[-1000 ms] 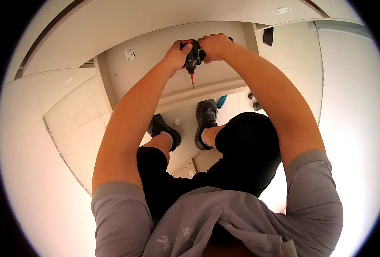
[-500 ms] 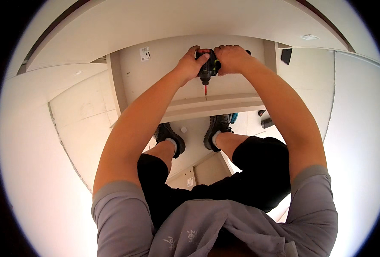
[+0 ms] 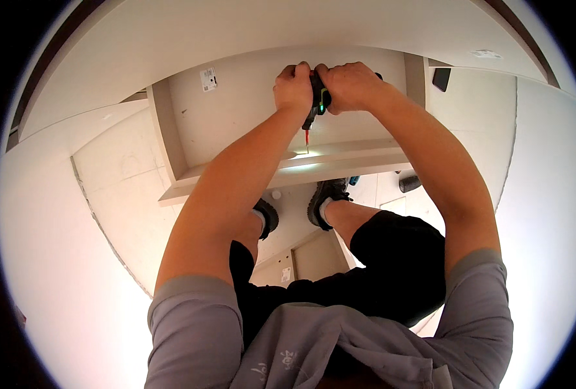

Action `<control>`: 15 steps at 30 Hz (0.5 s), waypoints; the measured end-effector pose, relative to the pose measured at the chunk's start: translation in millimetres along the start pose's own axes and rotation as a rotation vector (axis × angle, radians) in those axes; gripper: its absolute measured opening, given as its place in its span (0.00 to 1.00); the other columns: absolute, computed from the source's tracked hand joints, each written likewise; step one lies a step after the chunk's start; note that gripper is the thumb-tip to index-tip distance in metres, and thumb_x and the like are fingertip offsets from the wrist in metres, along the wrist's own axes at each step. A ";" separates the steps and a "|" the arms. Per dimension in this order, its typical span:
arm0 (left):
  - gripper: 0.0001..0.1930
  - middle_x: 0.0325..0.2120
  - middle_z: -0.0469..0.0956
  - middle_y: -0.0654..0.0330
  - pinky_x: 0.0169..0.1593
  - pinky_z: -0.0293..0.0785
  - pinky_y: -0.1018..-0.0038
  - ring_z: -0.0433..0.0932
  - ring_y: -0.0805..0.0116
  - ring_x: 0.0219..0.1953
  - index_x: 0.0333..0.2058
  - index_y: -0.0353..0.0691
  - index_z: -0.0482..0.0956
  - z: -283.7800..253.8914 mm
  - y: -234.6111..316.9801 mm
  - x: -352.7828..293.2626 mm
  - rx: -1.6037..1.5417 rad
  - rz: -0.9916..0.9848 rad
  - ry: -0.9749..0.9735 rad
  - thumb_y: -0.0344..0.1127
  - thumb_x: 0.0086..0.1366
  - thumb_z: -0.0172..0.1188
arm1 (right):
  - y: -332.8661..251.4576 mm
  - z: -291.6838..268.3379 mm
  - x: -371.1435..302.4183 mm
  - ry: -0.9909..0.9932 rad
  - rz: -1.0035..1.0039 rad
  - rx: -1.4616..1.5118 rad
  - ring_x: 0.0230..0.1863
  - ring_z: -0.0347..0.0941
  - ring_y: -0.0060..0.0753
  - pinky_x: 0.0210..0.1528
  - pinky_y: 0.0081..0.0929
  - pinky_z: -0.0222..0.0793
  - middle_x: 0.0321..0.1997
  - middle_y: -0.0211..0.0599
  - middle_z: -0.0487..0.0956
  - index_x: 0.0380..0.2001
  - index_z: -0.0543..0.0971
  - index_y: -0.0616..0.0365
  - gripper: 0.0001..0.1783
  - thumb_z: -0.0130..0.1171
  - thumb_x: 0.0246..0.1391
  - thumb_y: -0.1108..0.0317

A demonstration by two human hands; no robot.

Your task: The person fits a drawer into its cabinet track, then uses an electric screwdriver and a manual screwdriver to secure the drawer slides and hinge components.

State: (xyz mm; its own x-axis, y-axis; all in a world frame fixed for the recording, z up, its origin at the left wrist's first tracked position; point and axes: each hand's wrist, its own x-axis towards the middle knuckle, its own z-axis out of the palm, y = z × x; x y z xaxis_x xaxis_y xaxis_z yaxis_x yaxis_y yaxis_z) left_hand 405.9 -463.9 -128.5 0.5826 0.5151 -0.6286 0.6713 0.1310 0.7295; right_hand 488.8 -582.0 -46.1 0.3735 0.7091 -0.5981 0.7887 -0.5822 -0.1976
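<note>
Both hands are closed round a black cordless drill (image 3: 319, 98) over a shallow light-coloured drawer (image 3: 252, 104). My left hand (image 3: 293, 89) wraps the body of the tool from the left, and my right hand (image 3: 351, 87) grips it from the right. A red-shanked driver bit (image 3: 307, 138) points from the tool toward me, its tip at the drawer's near board (image 3: 359, 150). The tool's lamp throws a bright spot on that board. Whether the tip touches a screw is too small to tell.
A printed label (image 3: 209, 80) sticks inside the drawer. A dark phone (image 3: 441, 79) lies to its right, and a black cylindrical object (image 3: 409, 183) rests by my right foot. My shoes (image 3: 327, 200) stand just below the near board. Another panel piece (image 3: 317, 254) lies between my legs.
The drill has turned slightly, and its lamp has come on, lighting the near board. My left hand has shifted its grip toward the right and now covers more of the tool's body.
</note>
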 end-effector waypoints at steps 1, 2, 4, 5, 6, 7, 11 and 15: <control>0.25 0.41 0.85 0.39 0.54 0.76 0.53 0.83 0.38 0.46 0.39 0.39 0.87 -0.3 3.1 -2.1 0.044 0.004 0.027 0.54 0.63 0.51 | -0.3 -1.0 0.3 -0.005 -0.009 0.006 0.43 0.85 0.55 0.45 0.48 0.81 0.40 0.48 0.86 0.51 0.73 0.62 0.36 0.75 0.36 0.62; 0.25 0.41 0.85 0.40 0.54 0.76 0.53 0.83 0.38 0.46 0.39 0.39 0.87 -2.0 5.2 -5.0 0.040 -0.012 0.043 0.54 0.63 0.51 | -1.0 -2.8 0.5 -0.009 -0.019 0.011 0.43 0.85 0.55 0.45 0.48 0.81 0.40 0.48 0.86 0.50 0.73 0.62 0.35 0.74 0.36 0.63; 0.24 0.40 0.85 0.40 0.54 0.76 0.52 0.83 0.37 0.46 0.39 0.40 0.87 -6.3 6.7 -9.6 0.029 -0.041 0.078 0.54 0.63 0.51 | -2.4 -2.6 2.6 -0.003 -0.042 0.021 0.41 0.84 0.55 0.43 0.48 0.80 0.37 0.47 0.86 0.50 0.73 0.61 0.35 0.73 0.36 0.65; 0.24 0.41 0.85 0.41 0.54 0.76 0.51 0.83 0.37 0.46 0.38 0.40 0.87 -7.1 6.5 -9.3 0.029 -0.038 0.079 0.53 0.63 0.50 | -3.1 -2.3 4.4 0.009 -0.057 0.025 0.40 0.84 0.54 0.41 0.47 0.79 0.36 0.46 0.85 0.49 0.72 0.61 0.35 0.73 0.35 0.66; 0.24 0.41 0.85 0.41 0.54 0.76 0.51 0.83 0.37 0.46 0.38 0.40 0.87 -8.4 6.7 -9.3 0.030 -0.035 0.081 0.53 0.63 0.50 | -3.7 -2.2 5.7 0.020 -0.072 0.029 0.38 0.83 0.54 0.40 0.47 0.79 0.34 0.45 0.85 0.49 0.72 0.60 0.35 0.73 0.34 0.66; 0.24 0.41 0.85 0.41 0.54 0.76 0.51 0.82 0.36 0.46 0.38 0.40 0.87 -8.4 6.7 -9.6 0.030 -0.032 0.081 0.53 0.63 0.50 | -2.7 -1.2 6.3 0.017 -0.069 0.031 0.38 0.84 0.54 0.40 0.47 0.79 0.34 0.45 0.85 0.49 0.72 0.60 0.35 0.73 0.34 0.66; 0.24 0.41 0.85 0.40 0.54 0.75 0.50 0.82 0.36 0.46 0.38 0.39 0.87 -8.6 5.7 -10.0 0.034 -0.035 0.061 0.53 0.64 0.49 | -1.0 1.3 8.3 0.012 -0.066 0.027 0.39 0.84 0.54 0.41 0.47 0.79 0.34 0.45 0.85 0.49 0.72 0.60 0.35 0.74 0.35 0.65; 0.25 0.42 0.85 0.40 0.54 0.75 0.50 0.82 0.35 0.46 0.39 0.39 0.86 -8.8 2.5 -10.1 0.052 -0.032 0.061 0.53 0.65 0.48 | -4.5 -1.2 8.6 -0.032 -0.049 0.027 0.41 0.84 0.54 0.43 0.47 0.79 0.36 0.45 0.85 0.49 0.72 0.60 0.35 0.75 0.36 0.64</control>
State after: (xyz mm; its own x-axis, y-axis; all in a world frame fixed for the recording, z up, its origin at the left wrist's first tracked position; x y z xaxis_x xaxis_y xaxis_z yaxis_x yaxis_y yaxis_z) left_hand 397.6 -461.3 -117.9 0.5329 0.5619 -0.6327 0.7128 0.1048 0.6935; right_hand 489.0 -572.7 -49.4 0.3185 0.7245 -0.6112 0.7920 -0.5577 -0.2484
